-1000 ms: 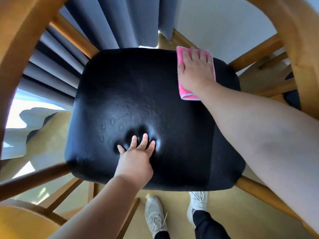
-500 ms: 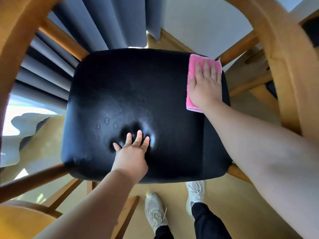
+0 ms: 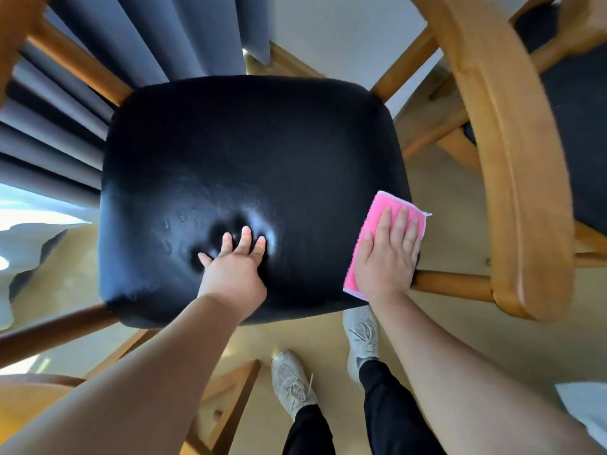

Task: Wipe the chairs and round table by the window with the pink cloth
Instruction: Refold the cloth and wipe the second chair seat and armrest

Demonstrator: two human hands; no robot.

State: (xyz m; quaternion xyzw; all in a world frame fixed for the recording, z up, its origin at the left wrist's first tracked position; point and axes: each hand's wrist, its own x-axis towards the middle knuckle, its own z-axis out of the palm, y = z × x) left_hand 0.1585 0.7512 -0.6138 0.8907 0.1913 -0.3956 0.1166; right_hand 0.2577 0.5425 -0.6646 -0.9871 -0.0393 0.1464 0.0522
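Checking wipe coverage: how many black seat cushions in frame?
2 black seat cushions: one in the centre, pink cloth at its near right corner; one at the right edge, partly behind a wooden armrest. More may be hidden.

Grey curtains (image 3: 147,37) hang in deep folds at the far side, with bright daylight (image 3: 19,208) showing beside them at the left edge. To their right is a pale wall (image 3: 345,37) with a wooden skirting board (image 3: 289,64) at its foot. Two pale grey lace-up trainers (image 3: 290,382) stand on the light floor (image 3: 460,323), with black trousers (image 3: 387,412) above them.
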